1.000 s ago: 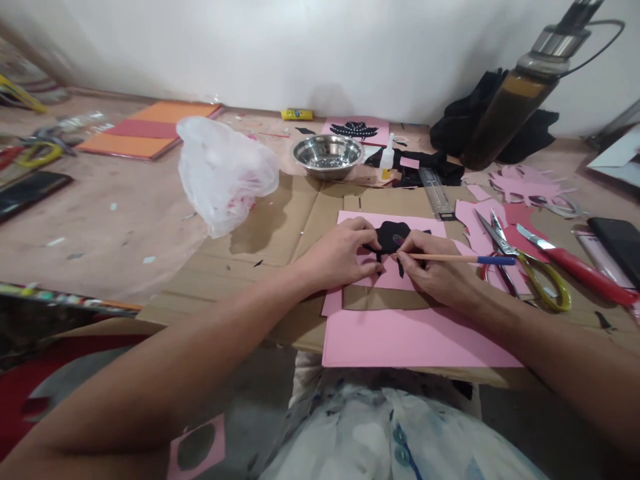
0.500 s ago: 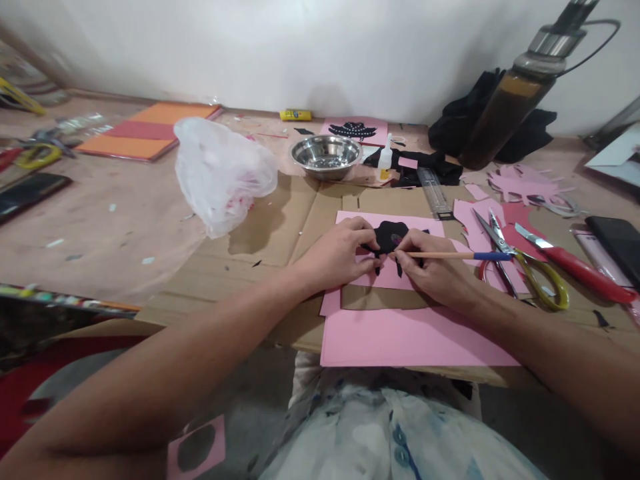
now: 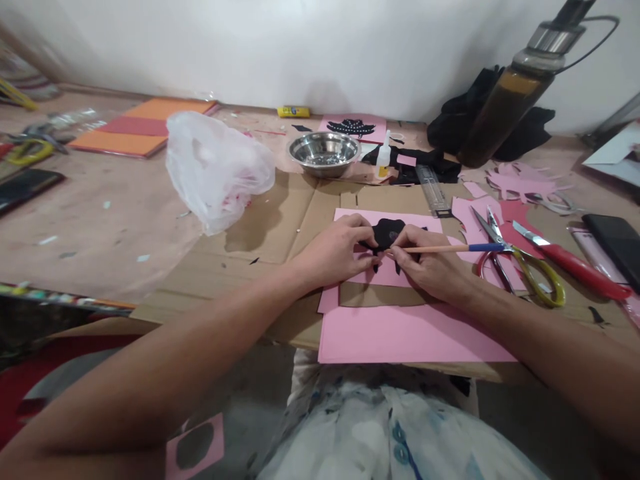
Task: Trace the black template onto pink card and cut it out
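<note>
A black paper cutout [image 3: 389,232] with a small round patterned patch lies on a pink sheet [image 3: 425,222]. My left hand [image 3: 345,250] has its thumb and bent fingers closed at the cutout's left edge, holding it down. In my right hand [image 3: 425,263] is a thin wooden stick [image 3: 440,249] with a blue end [image 3: 485,247], pinched like a pencil. Its tip points left, just below the patch; my fingers partly hide the spot. Under the pink sheet are a strip of brown cardboard [image 3: 380,295] and more pink paper [image 3: 400,337].
Scissors [image 3: 500,243] and a red-handled knife [image 3: 575,261] lie to the right. Beyond the paper stand a metal bowl [image 3: 324,155], a small glue bottle [image 3: 383,160] and a tall bottle [image 3: 505,100]. A white plastic bag [image 3: 215,167] sits left; a ruler [image 3: 433,192] lies behind.
The stick's tip and my right fingers have moved very slightly left over the cutout. My left hand stays at the cutout's edge. The whole view has shifted a little.
</note>
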The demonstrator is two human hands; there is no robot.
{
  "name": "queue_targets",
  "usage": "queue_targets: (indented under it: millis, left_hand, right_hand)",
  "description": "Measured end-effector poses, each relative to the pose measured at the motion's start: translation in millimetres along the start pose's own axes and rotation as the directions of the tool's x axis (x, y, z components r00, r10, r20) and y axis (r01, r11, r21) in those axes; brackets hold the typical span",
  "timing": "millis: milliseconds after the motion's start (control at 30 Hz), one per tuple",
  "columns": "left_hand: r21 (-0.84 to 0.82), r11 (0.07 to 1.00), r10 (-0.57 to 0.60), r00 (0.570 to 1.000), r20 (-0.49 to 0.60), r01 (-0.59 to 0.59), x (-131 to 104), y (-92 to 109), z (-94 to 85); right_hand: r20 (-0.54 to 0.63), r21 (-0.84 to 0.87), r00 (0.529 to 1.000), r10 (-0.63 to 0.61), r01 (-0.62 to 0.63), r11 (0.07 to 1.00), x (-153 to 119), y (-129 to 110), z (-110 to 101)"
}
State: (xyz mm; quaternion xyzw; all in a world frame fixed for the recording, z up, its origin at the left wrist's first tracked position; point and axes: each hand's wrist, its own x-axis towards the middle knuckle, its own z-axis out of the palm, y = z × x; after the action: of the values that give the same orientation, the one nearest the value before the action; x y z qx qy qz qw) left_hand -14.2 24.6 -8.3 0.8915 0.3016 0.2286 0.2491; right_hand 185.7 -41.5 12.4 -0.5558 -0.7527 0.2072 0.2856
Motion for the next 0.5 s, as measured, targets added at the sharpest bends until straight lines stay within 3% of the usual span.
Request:
queue_targets:
  millis: [200,500]
  left_hand:
    - [0.000,1.000,0.028,1.000,-0.004,-0.028,-0.2,-1.9,0.0]
    - [-0.035,0.999,0.020,1.000,0.006,-0.020,-1.0,-4.2,1.2]
  right_hand:
    - [-0.027,-0.033,0.999,-0.027,0.026,0.999,-1.4,7.3,1.9]
    - [-0.005,0.022,1.000,0.029,-0.029,0.999,3.1,-5.4,0.0]
